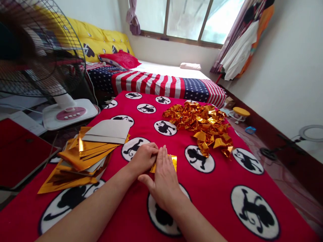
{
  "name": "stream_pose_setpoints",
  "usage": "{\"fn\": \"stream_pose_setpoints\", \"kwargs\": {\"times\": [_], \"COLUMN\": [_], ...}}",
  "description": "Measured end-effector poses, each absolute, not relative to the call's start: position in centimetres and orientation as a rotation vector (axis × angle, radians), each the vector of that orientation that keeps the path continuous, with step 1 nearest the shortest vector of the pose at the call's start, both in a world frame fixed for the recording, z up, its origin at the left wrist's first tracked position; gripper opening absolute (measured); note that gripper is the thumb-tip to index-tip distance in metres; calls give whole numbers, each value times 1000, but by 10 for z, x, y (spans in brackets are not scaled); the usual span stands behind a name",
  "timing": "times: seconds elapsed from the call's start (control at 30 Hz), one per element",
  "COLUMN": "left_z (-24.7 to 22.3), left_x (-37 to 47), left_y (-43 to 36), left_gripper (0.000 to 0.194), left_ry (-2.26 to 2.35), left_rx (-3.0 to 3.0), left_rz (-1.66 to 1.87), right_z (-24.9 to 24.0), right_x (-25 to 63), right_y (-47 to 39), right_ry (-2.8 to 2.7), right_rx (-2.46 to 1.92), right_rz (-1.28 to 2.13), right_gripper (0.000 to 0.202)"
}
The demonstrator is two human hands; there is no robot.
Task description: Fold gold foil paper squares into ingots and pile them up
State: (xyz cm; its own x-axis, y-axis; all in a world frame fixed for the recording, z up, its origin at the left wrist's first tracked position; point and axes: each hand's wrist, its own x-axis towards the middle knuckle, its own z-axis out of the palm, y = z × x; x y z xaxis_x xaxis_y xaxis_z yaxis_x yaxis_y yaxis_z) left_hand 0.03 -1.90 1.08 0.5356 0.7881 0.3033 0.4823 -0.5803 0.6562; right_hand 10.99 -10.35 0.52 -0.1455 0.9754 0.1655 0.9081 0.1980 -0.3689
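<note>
A piece of shiny gold foil paper (174, 162) lies on the red cloth, mostly covered by my hands. My right hand (166, 178) rests flat on it, fingers stretched out together and thumb apart. Beside it my left hand (144, 155) is closed, its curled fingers at the left edge of the foil paper. On the left is a loose stack of gold foil sheets (88, 148), with greyish-white paper pieces (108, 131) on top. A heap of folded gold foil pieces (202, 117) spreads over the cloth at the right.
The red cloth (217, 201) has white circles with black monkey figures. A running fan (69, 114) stands at the left, near a dark red board (22, 151). A bed with a flag-patterned cover (151, 82) is behind. A yellow stool (241, 111) stands on the floor at the right.
</note>
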Motion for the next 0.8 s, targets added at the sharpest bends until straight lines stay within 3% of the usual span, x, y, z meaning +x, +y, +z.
{"fn": "stream_pose_setpoints", "kwargs": {"times": [0.33,0.5,0.63,0.8], "left_z": [13,27,31,16], "left_x": [1,20,38,41], "left_y": [-19,-39,-55,-53], "left_gripper": [24,25,60,79], "left_ry": [1102,1125,730,713], "left_rx": [2301,2435,2459,2539], "left_rz": [770,784,594,369], "right_z": [4,-4,-8,-6], "right_x": [160,158,155,155], "right_y": [-116,-116,-115,-115], "right_ry": [-2234,-2230,-2240,-2235], "right_rx": [-1994,-1988,-1917,-1952], "right_rz": [95,40,9,43], "right_gripper": [91,96,79,79]}}
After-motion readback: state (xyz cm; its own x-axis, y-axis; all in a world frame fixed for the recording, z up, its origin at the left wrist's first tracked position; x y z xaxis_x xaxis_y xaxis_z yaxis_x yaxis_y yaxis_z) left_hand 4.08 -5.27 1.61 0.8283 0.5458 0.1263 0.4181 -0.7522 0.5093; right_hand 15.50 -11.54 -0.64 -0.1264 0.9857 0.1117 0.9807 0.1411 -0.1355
